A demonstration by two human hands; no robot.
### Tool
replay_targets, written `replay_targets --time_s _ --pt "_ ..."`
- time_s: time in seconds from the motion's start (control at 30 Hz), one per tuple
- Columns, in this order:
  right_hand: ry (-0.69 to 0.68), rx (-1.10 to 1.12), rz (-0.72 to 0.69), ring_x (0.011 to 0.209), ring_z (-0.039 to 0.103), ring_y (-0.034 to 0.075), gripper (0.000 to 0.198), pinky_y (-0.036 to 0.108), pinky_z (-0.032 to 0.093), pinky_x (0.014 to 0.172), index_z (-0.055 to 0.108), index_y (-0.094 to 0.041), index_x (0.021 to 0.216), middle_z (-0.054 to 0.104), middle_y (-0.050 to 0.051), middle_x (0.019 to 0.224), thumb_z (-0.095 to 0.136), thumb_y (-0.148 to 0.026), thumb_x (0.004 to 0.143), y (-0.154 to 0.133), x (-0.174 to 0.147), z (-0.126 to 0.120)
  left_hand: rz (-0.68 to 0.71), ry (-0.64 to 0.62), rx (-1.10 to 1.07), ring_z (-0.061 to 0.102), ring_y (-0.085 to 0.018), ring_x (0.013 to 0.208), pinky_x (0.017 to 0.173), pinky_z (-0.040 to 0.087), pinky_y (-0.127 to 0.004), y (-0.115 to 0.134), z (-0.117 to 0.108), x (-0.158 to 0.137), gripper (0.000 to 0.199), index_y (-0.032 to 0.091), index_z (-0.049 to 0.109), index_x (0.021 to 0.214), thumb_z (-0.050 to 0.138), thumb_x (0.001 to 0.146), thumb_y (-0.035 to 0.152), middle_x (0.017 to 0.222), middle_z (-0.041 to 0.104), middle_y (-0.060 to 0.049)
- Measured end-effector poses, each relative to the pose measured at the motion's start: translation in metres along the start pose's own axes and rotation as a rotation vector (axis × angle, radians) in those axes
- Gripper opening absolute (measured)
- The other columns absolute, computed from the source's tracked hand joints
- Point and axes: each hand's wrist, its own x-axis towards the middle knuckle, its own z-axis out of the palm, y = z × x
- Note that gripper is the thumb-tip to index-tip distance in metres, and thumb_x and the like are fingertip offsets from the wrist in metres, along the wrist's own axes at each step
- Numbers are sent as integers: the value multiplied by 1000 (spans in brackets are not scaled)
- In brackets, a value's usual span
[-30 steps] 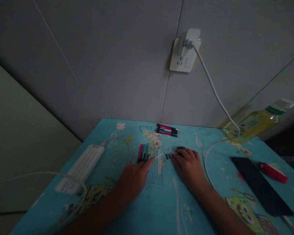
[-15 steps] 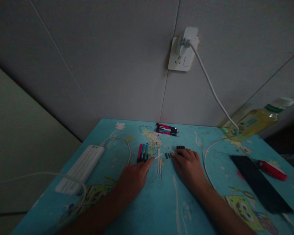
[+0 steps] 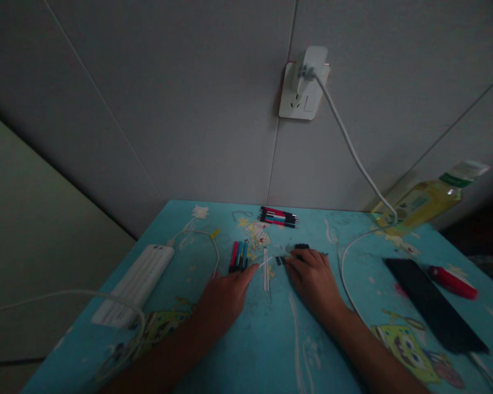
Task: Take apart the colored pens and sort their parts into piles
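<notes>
My left hand (image 3: 225,294) pinches a thin white stick that looks like a pen refill (image 3: 267,261), its far end pointing right. Under that end, more slim white refills (image 3: 265,278) lie side by side on the table. Just beyond my left fingers are red and blue pen barrels (image 3: 239,251) with dark ends. My right hand (image 3: 314,276) rests on the table, fingers bent down at a row of small black pieces (image 3: 278,261). Whether one is between its fingertips is too small to see. More black parts (image 3: 301,246) show behind its knuckles.
Several pens (image 3: 278,216) lie stacked near the wall. A white power strip (image 3: 135,284) and cables are at left. On the right are a black flat object (image 3: 433,303), a red object (image 3: 454,282) and a tilted bottle of yellow liquid (image 3: 427,205). A charger (image 3: 311,65) sits in the wall socket.
The view has shifted slightly. My right fingertips have crept a little left over the small black pieces, covering more of the row. My left hand still holds the refill in nearly the same spot.
</notes>
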Motion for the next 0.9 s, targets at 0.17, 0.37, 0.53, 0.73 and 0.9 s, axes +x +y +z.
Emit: replay_targets --time_s 0.17,0.37,0.53,0.73,0.9 --pt "5 15 0 111 55 27 17 43 40 93 73 -27 104 66 6 118 61 -23 93 1 -1 -2 18 11 -13 71 -23 90 83 52 -37 -1 -1 -1 49 30 43 145 41 99 15 104 74 -6" --pt "4 11 0 110 55 27 15 43 40 93 73 -25 102 66 7 118 60 -23 93 2 -2 -2 9 1 -3 71 -23 90 81 52 -36 1 -4 -1 50 29 42 146 41 98 14 104 74 -6" --pt "6 20 -12 110 55 27 15 44 40 93 73 -25 102 66 7 117 60 -22 94 -1 -1 -2 17 -8 -7 71 -24 91 80 52 -37 2 -5 0 50 29 43 145 42 98 14 104 74 -5" --pt "12 23 -9 108 56 27 15 43 39 93 72 -25 101 67 7 115 60 -22 93 -2 1 -1 5 -15 -4 71 -23 89 81 52 -36 2 -4 1 50 30 43 145 42 98 14 104 74 -5" --pt "22 12 -15 107 56 26 15 42 40 93 73 -25 99 68 7 114 60 -21 92 -3 1 -1 4 -24 5 71 -22 86 79 52 -35 1 -3 0 49 30 42 145 41 98 15 99 74 -4"
